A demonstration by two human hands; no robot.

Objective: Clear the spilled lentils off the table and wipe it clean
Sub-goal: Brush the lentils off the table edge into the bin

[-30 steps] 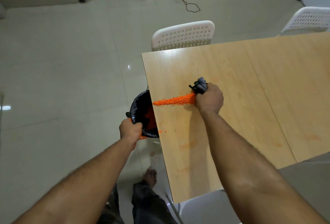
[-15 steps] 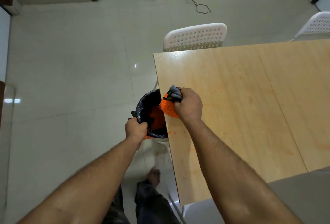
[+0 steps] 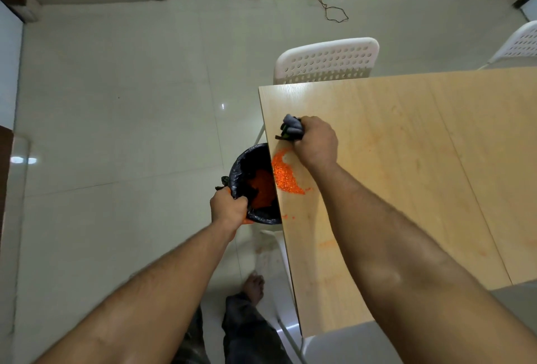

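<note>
A small heap of orange lentils (image 3: 284, 175) lies at the left edge of the light wooden table (image 3: 406, 177). My right hand (image 3: 315, 141) is shut on a bunched grey cloth (image 3: 291, 128), resting on the table just above the heap. My left hand (image 3: 229, 207) grips the rim of a small bin with a black liner (image 3: 247, 166), held against and partly under the table edge. More orange lentils (image 3: 263, 188) lie inside the bin. A few stray lentils (image 3: 287, 216) sit near the edge lower down.
A white perforated chair (image 3: 327, 60) stands at the table's far end, another chair (image 3: 520, 41) at the far right. A white chair seat (image 3: 348, 346) is below the near table edge. My leg and bare foot (image 3: 253, 286) are on the tiled floor.
My right hand swept the lentil line leftward to the table edge, then shifted up along the edge, leaving a small heap beside the bin. My left hand kept holding the bin.
</note>
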